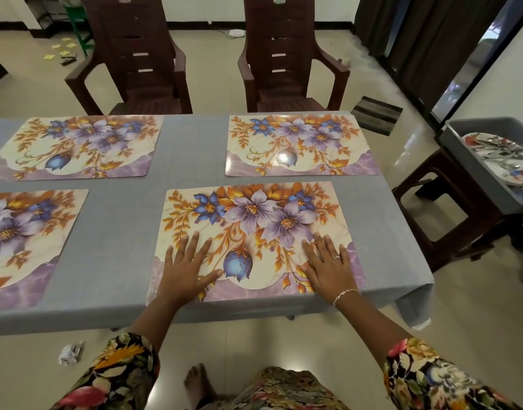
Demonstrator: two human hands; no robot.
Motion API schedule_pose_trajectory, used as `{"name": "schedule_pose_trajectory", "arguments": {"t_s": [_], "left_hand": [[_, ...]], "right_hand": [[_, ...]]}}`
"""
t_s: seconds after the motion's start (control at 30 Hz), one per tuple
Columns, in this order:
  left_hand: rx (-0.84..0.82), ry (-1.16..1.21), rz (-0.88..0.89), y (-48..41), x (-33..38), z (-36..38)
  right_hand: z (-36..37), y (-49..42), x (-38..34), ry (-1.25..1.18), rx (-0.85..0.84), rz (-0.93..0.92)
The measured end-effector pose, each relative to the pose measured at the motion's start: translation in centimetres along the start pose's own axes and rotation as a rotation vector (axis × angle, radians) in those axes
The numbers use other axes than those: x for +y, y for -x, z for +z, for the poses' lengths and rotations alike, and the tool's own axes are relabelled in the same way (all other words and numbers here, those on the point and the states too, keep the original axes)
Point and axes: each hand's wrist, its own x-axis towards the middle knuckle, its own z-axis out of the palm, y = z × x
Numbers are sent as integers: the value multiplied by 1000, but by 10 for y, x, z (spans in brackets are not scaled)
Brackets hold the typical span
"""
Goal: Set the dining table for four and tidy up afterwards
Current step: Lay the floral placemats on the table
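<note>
The left hand [185, 270] and right hand [328, 263], fingers spread flat, press the placemat [251, 220] at the table's [130, 232] 5 o'clock, I judge to square it. All 4 mats are laid. Plates [496, 161], perhaps carrying cutlery, wait in the tub [461, 134] at 3 o'clock.

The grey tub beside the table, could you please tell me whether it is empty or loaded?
Loaded: the grey tub holds a patterned plate with metal cutlery lying on it; how many plates, I cannot tell.

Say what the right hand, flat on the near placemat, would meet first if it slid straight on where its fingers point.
Nothing stands in the way: the right hand would cross the near placemat, a strip of grey tablecloth, then probably meet the far right placemat.
</note>
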Motion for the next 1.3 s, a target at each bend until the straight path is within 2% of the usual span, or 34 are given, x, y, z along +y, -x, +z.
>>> {"name": "schedule_pose_trajectory", "arguments": {"t_s": [0.3, 1.07, 1.3], "left_hand": [[40, 8, -45, 7, 4, -2], [84, -25, 13, 0, 0, -4], [34, -45, 0, -2, -2, -6]], "right_hand": [[2, 0, -2, -7, 21, -14], [1, 0, -5, -42, 99, 37], [3, 1, -6, -51, 106, 48]]}}
